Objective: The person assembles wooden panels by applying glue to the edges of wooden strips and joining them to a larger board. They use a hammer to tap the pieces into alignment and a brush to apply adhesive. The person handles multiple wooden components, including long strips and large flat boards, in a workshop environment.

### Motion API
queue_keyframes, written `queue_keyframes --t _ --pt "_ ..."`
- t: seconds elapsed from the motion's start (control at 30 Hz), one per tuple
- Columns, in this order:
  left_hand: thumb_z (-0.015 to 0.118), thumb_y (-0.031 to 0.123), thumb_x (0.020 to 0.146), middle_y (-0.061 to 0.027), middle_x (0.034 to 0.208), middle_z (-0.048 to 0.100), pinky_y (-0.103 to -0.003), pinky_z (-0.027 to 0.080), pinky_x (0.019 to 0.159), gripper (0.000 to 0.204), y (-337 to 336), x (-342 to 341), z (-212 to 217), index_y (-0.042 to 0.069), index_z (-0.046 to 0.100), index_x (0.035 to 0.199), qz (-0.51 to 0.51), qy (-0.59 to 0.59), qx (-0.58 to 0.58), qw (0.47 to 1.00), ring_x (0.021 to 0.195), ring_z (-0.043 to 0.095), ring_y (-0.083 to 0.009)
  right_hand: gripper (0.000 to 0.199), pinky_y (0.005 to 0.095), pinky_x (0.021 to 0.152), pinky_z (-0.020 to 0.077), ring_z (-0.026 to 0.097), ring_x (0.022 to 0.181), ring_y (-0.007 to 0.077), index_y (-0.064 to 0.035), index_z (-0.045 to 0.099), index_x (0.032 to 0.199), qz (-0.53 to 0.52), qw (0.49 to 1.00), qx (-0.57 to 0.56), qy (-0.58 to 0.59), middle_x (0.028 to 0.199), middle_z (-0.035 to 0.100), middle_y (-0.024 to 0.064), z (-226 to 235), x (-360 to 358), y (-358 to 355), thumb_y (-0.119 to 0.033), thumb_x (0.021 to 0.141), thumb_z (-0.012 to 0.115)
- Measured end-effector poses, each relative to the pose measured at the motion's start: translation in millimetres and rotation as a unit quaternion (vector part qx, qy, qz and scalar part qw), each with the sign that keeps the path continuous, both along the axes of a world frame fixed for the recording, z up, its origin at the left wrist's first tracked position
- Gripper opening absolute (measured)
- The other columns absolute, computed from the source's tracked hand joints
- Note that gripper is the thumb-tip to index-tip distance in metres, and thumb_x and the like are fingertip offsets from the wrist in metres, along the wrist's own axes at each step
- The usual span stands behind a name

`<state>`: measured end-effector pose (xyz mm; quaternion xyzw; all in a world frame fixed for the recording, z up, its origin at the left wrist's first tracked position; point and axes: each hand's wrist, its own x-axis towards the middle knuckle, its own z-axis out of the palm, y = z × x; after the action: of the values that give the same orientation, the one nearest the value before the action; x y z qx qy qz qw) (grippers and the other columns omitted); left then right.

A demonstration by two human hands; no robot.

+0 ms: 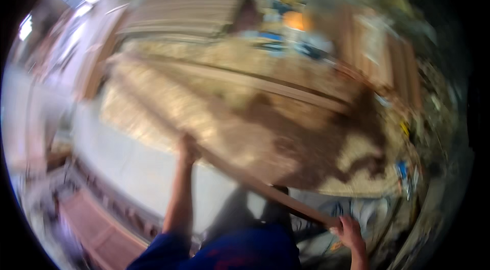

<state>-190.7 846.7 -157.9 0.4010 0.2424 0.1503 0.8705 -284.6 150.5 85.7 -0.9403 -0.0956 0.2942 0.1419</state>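
The picture is blurred by motion. A large flat chipboard panel (pixel 245 117) with a speckled tan face lies tilted before me. My left hand (pixel 188 148) grips its near edge at the left. My right hand (pixel 350 232) holds the same near edge at its lower right end. A shadow falls across the right half of the panel. My blue sleeve shows at the bottom.
A tall stack of wooden boards (pixel 194 9) stands behind the panel at the top. More boards lean at the right (pixel 393 66). A pale concrete floor (pixel 127 163) lies below at the left, with a reddish machine bed (pixel 97 229) at the lower left.
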Motion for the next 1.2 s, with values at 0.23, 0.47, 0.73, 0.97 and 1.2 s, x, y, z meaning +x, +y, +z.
queue_keyframes --t 0.23,0.47,0.73,0.97,1.2 --pt "0.060 0.023 0.099 -0.0042 0.107 0.056 -0.031 0.044 0.096 0.029 224.0 43.7 328.1 0.003 0.058 0.120 -0.117 -0.109 0.324 0.932 0.100 0.053 -0.0152 0.037 0.0450 0.084 0.0532 0.068 0.096 0.0354 -0.0083 0.068 0.108 -0.014 0.973 0.224 0.043 0.099 0.070 0.0169 -200.2 -36.3 245.6 -0.034 0.084 0.077" --pt "0.064 0.018 0.085 -0.0072 0.114 0.062 -0.031 0.047 0.085 0.049 99.3 32.4 417.7 0.005 0.055 0.132 -0.135 -0.034 0.528 0.838 0.093 0.058 -0.0152 0.057 0.0442 0.100 0.0543 0.064 0.119 0.0312 -0.0019 0.050 0.137 -0.011 0.768 0.601 -0.221 0.133 0.061 0.0227 66.4 144.8 404.8 -0.038 0.097 0.068" --pt "0.071 0.011 0.085 -0.0163 0.094 0.069 -0.044 0.054 0.076 0.016 -86.3 41.3 295.0 0.006 0.066 0.099 -0.408 0.035 0.767 0.494 0.091 0.067 -0.0384 0.048 0.0320 0.090 0.0497 0.062 0.106 0.0158 -0.0082 0.049 0.137 -0.486 0.427 0.750 -0.141 0.123 0.062 0.0085 13.1 186.3 257.2 -0.037 0.102 0.065" --pt "0.072 0.011 0.083 -0.0143 0.100 0.070 -0.048 0.053 0.087 0.023 -88.5 91.6 178.7 0.008 0.071 0.105 -0.490 0.071 0.779 0.385 0.100 0.066 -0.0369 0.055 0.0404 0.093 0.0563 0.062 0.101 0.0200 -0.0053 0.047 0.133 -0.656 0.488 0.576 -0.001 0.123 0.055 0.0104 -142.7 154.2 224.0 -0.043 0.099 0.068" --pt "0.075 0.008 0.076 -0.0163 0.105 0.071 -0.044 0.056 0.083 0.037 -146.3 144.8 117.6 0.009 0.071 0.113 -0.556 0.123 0.721 0.395 0.093 0.070 -0.0359 0.057 0.0391 0.072 0.0636 0.070 0.088 0.0223 -0.0012 0.049 0.128 -0.618 0.579 0.525 0.090 0.110 0.063 0.0154 -200.0 201.1 139.2 -0.048 0.099 0.066"
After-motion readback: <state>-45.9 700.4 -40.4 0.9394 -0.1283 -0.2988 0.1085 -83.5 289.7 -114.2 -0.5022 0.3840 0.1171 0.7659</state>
